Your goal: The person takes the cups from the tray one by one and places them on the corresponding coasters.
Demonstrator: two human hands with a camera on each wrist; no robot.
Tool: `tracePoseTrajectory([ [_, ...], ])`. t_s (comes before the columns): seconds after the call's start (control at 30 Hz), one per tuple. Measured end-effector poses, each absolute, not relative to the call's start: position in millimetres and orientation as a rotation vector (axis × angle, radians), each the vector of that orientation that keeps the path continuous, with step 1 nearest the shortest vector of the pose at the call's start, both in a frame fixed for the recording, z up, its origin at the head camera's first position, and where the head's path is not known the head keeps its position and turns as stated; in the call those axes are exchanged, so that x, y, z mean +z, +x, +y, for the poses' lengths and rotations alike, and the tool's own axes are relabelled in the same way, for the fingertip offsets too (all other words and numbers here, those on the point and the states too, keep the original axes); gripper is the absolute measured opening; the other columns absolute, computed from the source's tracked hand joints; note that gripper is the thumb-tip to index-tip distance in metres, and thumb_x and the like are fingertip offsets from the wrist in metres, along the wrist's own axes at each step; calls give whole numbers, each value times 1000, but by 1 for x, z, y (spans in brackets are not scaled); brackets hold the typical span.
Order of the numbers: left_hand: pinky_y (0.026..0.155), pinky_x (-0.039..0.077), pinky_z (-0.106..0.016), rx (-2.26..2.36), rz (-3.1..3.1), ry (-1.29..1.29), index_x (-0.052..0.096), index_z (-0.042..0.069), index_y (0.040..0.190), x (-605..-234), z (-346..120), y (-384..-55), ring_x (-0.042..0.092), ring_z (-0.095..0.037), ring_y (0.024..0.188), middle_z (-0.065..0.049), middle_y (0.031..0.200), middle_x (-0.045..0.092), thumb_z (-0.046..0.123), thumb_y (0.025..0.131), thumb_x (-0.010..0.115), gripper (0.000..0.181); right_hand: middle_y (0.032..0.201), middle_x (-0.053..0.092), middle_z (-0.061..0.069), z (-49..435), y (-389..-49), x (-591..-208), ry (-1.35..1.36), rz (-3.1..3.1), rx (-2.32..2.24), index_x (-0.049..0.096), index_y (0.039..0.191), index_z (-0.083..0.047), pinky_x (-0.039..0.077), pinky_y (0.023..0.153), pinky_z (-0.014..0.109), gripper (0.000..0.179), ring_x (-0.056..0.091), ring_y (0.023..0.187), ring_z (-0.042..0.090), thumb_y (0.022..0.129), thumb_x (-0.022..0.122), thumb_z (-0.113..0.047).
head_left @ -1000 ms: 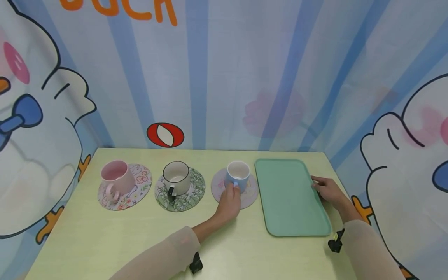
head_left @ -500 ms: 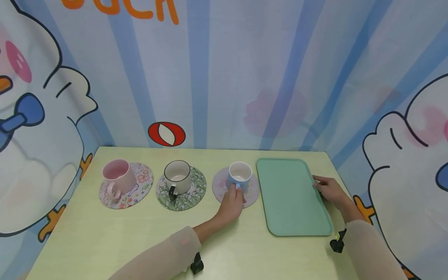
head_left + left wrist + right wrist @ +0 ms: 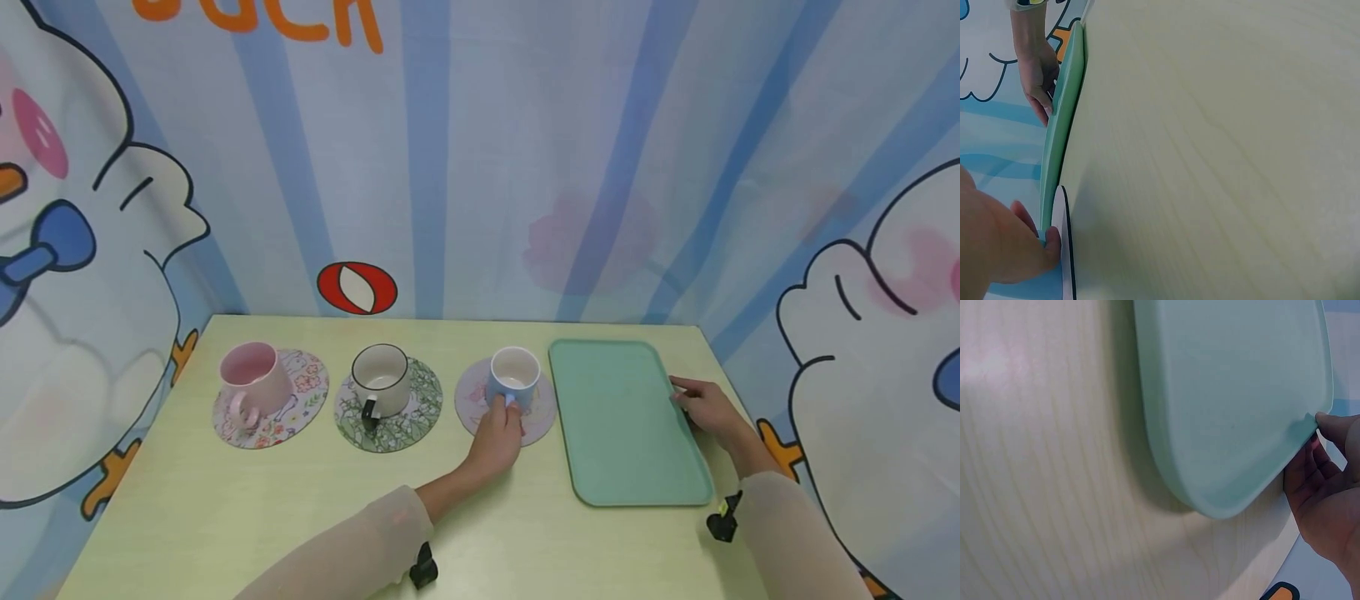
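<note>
A blue mug (image 3: pixel 514 377) with a white inside stands on a round lilac coaster (image 3: pixel 465 400). My left hand (image 3: pixel 495 442) pinches the mug's handle; in the left wrist view that hand (image 3: pixel 1004 244) hides much of the mug. The green rectangular tray (image 3: pixel 630 425) lies to the right of the coaster. At its right edge is my right hand (image 3: pixel 708 408). In the right wrist view the right hand (image 3: pixel 1325 487) has its thumb on the tray's rim and its fingers curled below the edge.
A pink mug (image 3: pixel 257 385) stands on a floral coaster (image 3: pixel 307 375) at the left. Beside it, a white mug (image 3: pixel 382 383) with a black handle sits on a green patterned coaster (image 3: pixel 423 400). A printed curtain (image 3: pixel 495 167) hangs behind the pale table (image 3: pixel 262 517).
The whole head view has shifted slightly. Both hands stay where they were, on the mug's handle and the tray's edge; nothing else has visibly moved.
</note>
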State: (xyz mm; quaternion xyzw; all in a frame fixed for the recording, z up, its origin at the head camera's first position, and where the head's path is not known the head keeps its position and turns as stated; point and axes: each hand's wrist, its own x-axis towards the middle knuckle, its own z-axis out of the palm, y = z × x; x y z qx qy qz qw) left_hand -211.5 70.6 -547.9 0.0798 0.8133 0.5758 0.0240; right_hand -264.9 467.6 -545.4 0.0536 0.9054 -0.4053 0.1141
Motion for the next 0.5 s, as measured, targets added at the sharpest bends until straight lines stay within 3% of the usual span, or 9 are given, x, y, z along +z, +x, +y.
tracePoseTrajectory([
  [0.5, 72, 45, -33, 1741, 2499, 358, 53, 6, 103, -549, 61, -212, 54, -16, 77, -4, 91, 66, 18, 115, 36, 24, 73, 43, 4, 468, -264, -545, 130, 2655, -1188, 36, 162, 1, 44, 57, 33, 52, 39, 58, 15, 115, 46, -16],
])
